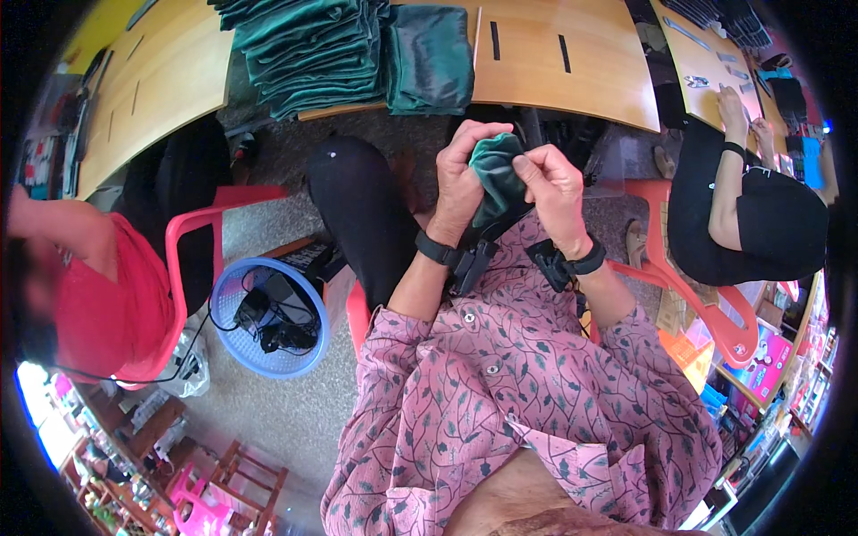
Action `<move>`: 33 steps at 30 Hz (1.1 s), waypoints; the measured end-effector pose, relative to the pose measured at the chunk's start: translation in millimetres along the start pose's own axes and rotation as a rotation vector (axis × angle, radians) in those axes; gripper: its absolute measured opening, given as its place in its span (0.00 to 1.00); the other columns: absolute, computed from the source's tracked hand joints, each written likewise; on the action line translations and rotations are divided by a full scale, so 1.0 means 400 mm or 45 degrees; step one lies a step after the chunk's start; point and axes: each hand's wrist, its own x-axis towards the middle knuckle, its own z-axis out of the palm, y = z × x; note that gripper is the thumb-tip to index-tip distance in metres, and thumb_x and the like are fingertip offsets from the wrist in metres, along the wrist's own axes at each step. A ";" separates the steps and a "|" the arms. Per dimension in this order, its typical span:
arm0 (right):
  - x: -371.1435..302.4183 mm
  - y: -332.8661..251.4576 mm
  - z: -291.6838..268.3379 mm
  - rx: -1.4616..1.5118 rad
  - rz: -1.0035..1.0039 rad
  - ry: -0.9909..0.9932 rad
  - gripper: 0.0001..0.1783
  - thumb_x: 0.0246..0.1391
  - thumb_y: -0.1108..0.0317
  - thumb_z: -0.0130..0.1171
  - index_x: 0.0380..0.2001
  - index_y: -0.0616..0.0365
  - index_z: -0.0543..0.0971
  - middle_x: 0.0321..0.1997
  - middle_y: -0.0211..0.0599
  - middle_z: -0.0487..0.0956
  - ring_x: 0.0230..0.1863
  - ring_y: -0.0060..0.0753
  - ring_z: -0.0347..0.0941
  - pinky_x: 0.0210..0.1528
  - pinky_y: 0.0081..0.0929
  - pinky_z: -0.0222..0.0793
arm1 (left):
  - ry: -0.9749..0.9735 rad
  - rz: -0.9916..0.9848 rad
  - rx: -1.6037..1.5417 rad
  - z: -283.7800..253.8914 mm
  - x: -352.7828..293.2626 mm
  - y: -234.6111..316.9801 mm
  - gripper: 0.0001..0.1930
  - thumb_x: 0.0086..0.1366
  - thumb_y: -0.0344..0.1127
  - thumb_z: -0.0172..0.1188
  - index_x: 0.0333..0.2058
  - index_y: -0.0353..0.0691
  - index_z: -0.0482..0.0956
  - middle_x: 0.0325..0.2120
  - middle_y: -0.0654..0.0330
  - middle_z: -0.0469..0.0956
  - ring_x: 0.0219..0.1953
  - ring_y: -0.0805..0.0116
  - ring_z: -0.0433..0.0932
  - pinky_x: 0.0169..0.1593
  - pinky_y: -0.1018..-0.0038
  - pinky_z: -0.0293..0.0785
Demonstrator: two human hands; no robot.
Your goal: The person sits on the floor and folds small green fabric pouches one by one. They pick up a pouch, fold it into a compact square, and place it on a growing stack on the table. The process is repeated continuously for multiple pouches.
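Evidently, a shiny dark-green velvety cloth piece (pixel 497 177) is pinched by the left hand (pixel 459 170) and right hand (pixel 556 183), fingers nearly closed, presumably so its edge is kept spread.

This appears to be a cloth workshop: a stack of folded green cloth (pixel 308 58) lies on a wooden tabletop (pixel 576 67), and a green piece (pixel 500 179) is being handled in front of the stack. Right of the stack, a co-worker in black (pixel 764 223) sits at another tabletop (pixel 685 55) bearing small tools (pixel 696 81). Left of it, someone in red (pixel 125 295) sits on a plastic chair (pixel 241 194).
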 end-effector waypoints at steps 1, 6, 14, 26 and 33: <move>0.002 0.008 -0.005 0.024 0.016 0.019 0.06 0.62 0.69 0.61 0.30 0.57 0.77 0.22 0.17 0.70 0.20 0.08 0.62 0.21 0.12 0.57 | -0.034 -0.012 -0.021 -0.001 0.002 0.002 0.16 0.55 0.19 0.60 0.43 0.36 0.82 0.36 0.63 0.80 0.41 0.74 0.78 0.47 0.79 0.72; 0.004 0.014 -0.009 0.058 0.075 0.043 0.06 0.62 0.68 0.60 0.31 0.57 0.78 0.22 0.16 0.70 0.20 0.08 0.60 0.21 0.12 0.55 | -0.087 -0.115 -0.156 0.016 0.001 0.022 0.16 0.55 0.19 0.60 0.43 0.36 0.82 0.37 0.65 0.79 0.41 0.76 0.77 0.46 0.80 0.71; 0.000 0.011 0.012 -0.115 -0.074 0.128 0.07 0.59 0.69 0.63 0.31 0.60 0.77 0.23 0.20 0.72 0.21 0.09 0.62 0.23 0.14 0.60 | 0.112 -0.095 -0.072 0.019 -0.008 0.003 0.12 0.57 0.22 0.64 0.41 0.36 0.83 0.32 0.67 0.82 0.35 0.79 0.78 0.40 0.80 0.74; 0.005 -0.009 0.013 -0.182 0.071 -0.091 0.11 0.61 0.67 0.60 0.28 0.62 0.74 0.21 0.27 0.73 0.24 0.15 0.66 0.26 0.20 0.63 | 0.156 0.253 0.484 0.025 -0.007 -0.003 0.12 0.52 0.24 0.66 0.37 0.38 0.84 0.26 0.61 0.79 0.29 0.72 0.78 0.34 0.77 0.72; -0.011 -0.013 0.019 -0.154 -0.099 -0.301 0.10 0.62 0.71 0.58 0.27 0.61 0.72 0.22 0.25 0.70 0.26 0.15 0.62 0.26 0.21 0.61 | 0.176 0.252 0.581 0.017 -0.001 -0.003 0.10 0.50 0.24 0.66 0.34 0.38 0.83 0.23 0.59 0.77 0.27 0.66 0.78 0.31 0.74 0.72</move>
